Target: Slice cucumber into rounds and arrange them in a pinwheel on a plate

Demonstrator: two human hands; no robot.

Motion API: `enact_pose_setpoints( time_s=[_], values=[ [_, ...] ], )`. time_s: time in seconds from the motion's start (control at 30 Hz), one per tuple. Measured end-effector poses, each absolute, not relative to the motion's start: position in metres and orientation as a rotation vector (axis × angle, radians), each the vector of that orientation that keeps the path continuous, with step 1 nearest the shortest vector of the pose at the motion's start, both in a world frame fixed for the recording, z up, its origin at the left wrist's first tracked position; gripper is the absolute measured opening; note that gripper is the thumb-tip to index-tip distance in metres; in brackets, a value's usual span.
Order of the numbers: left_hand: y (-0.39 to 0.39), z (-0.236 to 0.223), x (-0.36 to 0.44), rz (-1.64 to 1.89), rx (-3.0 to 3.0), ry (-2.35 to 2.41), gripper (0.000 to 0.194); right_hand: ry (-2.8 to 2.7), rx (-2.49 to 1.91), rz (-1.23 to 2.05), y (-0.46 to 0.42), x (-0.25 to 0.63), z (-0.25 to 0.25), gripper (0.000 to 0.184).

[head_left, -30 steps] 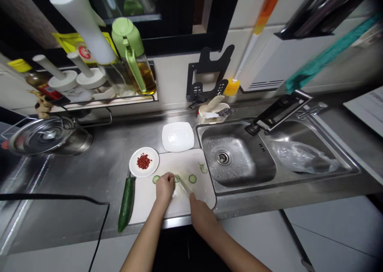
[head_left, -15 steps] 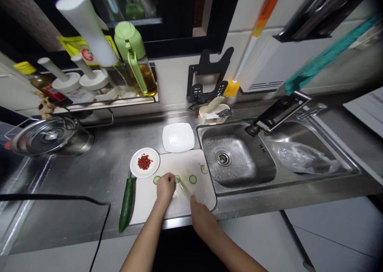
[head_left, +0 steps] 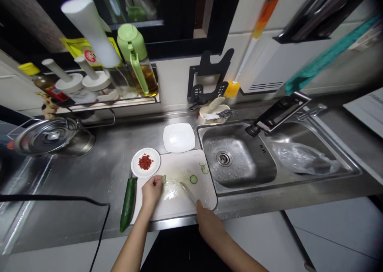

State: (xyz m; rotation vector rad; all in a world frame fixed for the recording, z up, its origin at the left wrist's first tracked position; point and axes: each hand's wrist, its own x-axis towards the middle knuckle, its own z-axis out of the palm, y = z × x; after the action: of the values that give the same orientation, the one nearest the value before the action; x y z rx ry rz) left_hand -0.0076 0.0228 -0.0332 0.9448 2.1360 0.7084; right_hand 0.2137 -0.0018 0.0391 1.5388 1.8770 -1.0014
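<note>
My left hand (head_left: 152, 191) is closed in a pinch on a thin cucumber slice (head_left: 163, 179), over the left half of the white cutting board (head_left: 176, 212). My right hand (head_left: 210, 224) grips a knife at the board's front right, its handle hidden in the fingers. The knife blade (head_left: 188, 193) slants up and left across the board. One round cucumber slice lies flat right of the blade, with thin curved green trimmings (head_left: 204, 168) beyond it. A wet, shiny patch marks the board between my hands. The long green cucumber (head_left: 128, 205) lies along the board's left edge.
A round white plate with red chopped bits (head_left: 145, 162) overlaps the board's back left corner. Behind the board sits a square white plate (head_left: 178, 137). The sink (head_left: 239, 176) adjoins on the right. A lidded pot (head_left: 80, 138) and a black cable (head_left: 74, 199) are left.
My left hand has moved left, and the slice at the board's middle is gone from there. My right hand and the knife have shifted slightly right.
</note>
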Motion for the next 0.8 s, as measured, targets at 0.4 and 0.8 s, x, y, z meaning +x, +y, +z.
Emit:
enact_pose_setpoints(
  time_s=[0.4,0.8],
  values=[
    [0.014,-0.040,-0.021,0.624,1.125,2.365,0.018,1.913,1.553,-0.993,-0.002,0.213,0.042,0.062],
    [0.083,-0.015,0.087,0.190,1.558,1.843,0.019,1.887,1.587,-0.960,-0.005,0.208,0.043,0.049]
  ],
)
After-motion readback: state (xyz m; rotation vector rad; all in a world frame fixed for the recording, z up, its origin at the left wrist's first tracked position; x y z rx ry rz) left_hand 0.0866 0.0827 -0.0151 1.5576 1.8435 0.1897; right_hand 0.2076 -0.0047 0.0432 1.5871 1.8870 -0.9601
